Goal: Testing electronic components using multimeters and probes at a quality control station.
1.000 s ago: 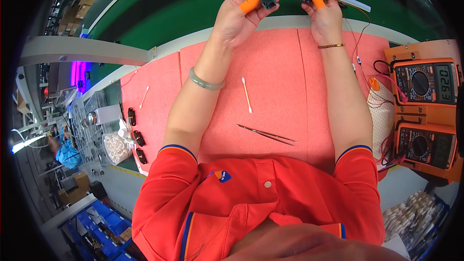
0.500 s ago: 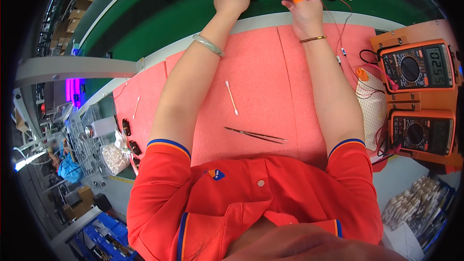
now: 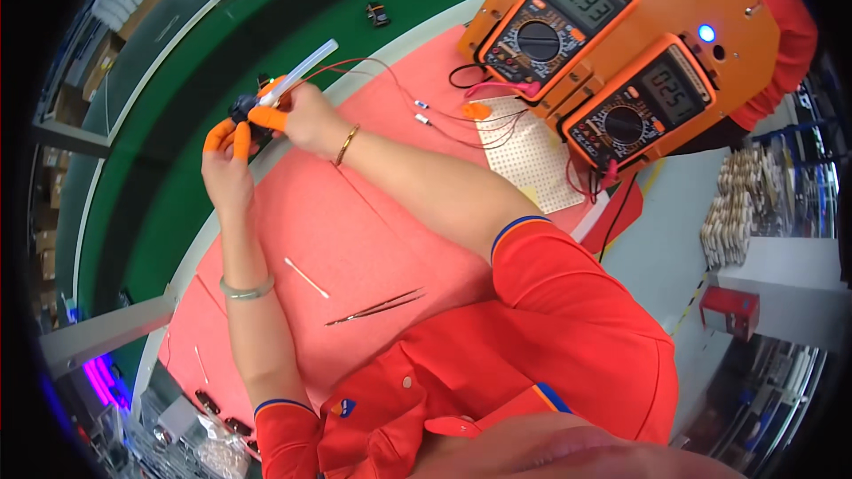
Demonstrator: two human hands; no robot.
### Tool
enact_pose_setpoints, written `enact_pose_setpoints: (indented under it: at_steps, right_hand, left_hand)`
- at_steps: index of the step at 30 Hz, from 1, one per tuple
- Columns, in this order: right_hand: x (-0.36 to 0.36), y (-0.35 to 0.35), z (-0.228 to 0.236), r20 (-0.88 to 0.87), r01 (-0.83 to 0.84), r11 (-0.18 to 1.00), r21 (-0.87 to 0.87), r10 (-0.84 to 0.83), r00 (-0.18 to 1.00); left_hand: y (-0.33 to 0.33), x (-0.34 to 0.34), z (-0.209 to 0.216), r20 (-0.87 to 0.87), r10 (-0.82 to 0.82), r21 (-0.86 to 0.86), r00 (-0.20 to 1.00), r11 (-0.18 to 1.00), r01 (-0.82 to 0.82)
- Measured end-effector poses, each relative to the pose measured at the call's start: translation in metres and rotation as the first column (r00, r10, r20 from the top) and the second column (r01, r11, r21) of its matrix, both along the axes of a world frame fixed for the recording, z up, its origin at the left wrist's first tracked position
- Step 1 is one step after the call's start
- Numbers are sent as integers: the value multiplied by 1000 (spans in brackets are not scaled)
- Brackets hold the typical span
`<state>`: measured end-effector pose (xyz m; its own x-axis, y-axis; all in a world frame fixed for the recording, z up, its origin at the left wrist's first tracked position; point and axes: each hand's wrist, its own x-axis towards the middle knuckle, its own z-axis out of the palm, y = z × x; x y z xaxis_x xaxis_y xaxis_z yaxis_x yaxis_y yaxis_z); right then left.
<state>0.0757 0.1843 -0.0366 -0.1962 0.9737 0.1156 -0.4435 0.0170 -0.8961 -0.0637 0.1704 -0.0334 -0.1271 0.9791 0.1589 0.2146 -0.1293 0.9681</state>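
Over the green belt at the upper left, both my hands meet at a small black device. My left hand, with orange finger cots, is closed with its fingertips on the device's near side. My right hand, also in orange finger cots, is closed around a translucent tube with a white end, which slants up and away from the device. Thin red and dark wires run from beside this hand towards the multimeters. My fingers hide much of the device and where the tube's end touches.
A pink mat bears a cotton swab and black tweezers. Two orange multimeters stand on an orange stand at the upper right, above a white perforated sheet. Another black device lies on the belt. A red sleeve shows behind the stand.
My view has turned, so the multimeters appear higher and closer to the middle. My left hand has left the other device on the belt and joined my right at the held one.
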Motion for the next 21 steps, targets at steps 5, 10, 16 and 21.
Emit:
enact_pose_setpoints:
  at_steps: [5, 10, 16, 21]
  right_hand:
    - [2, 2, -2, -12, -37, 999, -34, 37, 999]
    - [-6, 9, -3, 26, -16, 1000, -13, 17, 1000]
    - [21, 22, -5, 56, 326, 945, -6, -325, 944]
    - [10, 19, -7, 40, 290, 951, -112, -287, 957]
  left_hand:
    - [2, 0, -5, 150, -59, -14, 987, 998, 61]
    - [5, -17, -10, 174, -87, 37, 981, 996, 81]
    - [0, -18, 8, 425, -120, 26, 897, 992, 121]
    - [-18, -10, 28, 618, -282, 118, 734, 956, 268]
